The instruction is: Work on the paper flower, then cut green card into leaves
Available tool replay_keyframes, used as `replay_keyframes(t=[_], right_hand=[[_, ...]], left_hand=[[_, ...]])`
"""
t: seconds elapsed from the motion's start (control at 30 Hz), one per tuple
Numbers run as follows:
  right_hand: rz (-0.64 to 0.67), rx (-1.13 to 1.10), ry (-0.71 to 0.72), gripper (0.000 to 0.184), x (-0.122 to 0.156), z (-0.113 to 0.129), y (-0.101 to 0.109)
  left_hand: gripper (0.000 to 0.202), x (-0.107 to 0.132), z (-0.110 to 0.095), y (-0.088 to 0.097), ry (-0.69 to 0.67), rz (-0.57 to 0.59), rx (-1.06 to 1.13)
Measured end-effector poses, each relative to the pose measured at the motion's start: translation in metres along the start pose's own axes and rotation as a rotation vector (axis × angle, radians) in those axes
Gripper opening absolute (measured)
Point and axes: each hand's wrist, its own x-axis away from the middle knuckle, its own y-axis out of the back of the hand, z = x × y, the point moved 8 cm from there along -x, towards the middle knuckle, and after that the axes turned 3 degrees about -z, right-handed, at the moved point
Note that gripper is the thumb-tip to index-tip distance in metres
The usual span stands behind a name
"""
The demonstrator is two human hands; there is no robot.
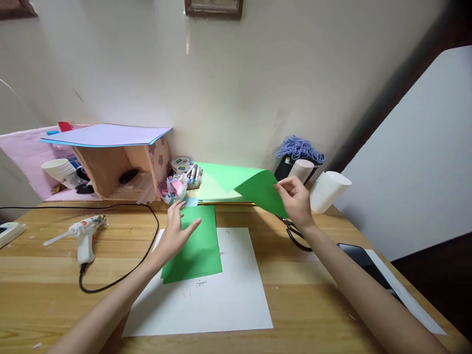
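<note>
My right hand point(297, 199) pinches the near right corner of a green sheet of paper point(258, 189), which curls up over a stack of pale paper point(217, 193) by the wall. Over the left edge of some darker green paper point(197, 250), my left hand point(179, 231) hovers with fingers spread; whether it touches the paper I cannot tell. That green paper lies on a large white sheet point(243, 305) with small marks on it. Black-handled scissors point(297, 236) lie beneath my right wrist, their blades partly hidden.
To the left a white glue gun point(85, 238) rests with its black cord looping across the table. Behind stand an open box point(121, 167), paper cups point(61, 172) and a bowl of paper scraps point(172, 189). White rolls point(328, 191), blue yarn point(300, 149) and a phone point(368, 268) are at right.
</note>
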Motion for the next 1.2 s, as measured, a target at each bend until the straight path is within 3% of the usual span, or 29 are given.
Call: replay_keyframes(t=[0.07, 0.17, 0.3, 0.4, 0.57, 0.7, 0.77, 0.87, 1.07, 1.2], right_hand=[[-0.029, -0.134, -0.185, 0.023, 0.012, -0.002, 0.014], [0.029, -0.24, -0.449, 0.029, 0.033, -0.02, 0.017], [0.058, -0.217, -0.647, 0.031, 0.059, -0.051, 0.017], [0.133, -0.237, -0.754, 0.037, 0.079, -0.065, 0.009], [0.439, -0.21, -0.785, 0.058, 0.113, -0.056, -0.008], [0.579, -0.225, -0.812, 0.04, 0.139, -0.051, -0.007], [0.686, -0.232, -0.772, 0.03, 0.152, -0.047, -0.009], [0.814, -0.109, -0.601, 0.025, 0.164, -0.039, -0.009], [0.789, 0.363, -0.098, 0.035, 0.165, -0.022, -0.005], [0.893, 0.317, 0.032, 0.028, 0.167, -0.012, -0.014]], left_hand=[[0.067, -0.005, -0.01, -0.011, 0.058, 0.089, 0.122], [0.083, -0.011, -0.025, -0.026, 0.11, 0.207, 0.288], [0.082, -0.015, -0.024, -0.039, 0.331, 0.242, 0.488], [0.075, -0.01, -0.014, -0.047, 0.475, 0.294, 0.505], [0.076, 0.006, 0.013, -0.045, 0.601, 0.292, 0.316], [0.068, 0.028, 0.028, -0.043, 0.678, 0.3, 0.26], [0.059, 0.039, 0.033, -0.042, 0.71, 0.305, 0.251], [0.05, 0.05, 0.038, -0.042, 0.744, 0.31, 0.279], [0.045, 0.06, 0.043, -0.049, 0.77, 0.28, 0.448], [0.049, 0.057, 0.04, -0.043, 0.702, 0.253, 0.406]])
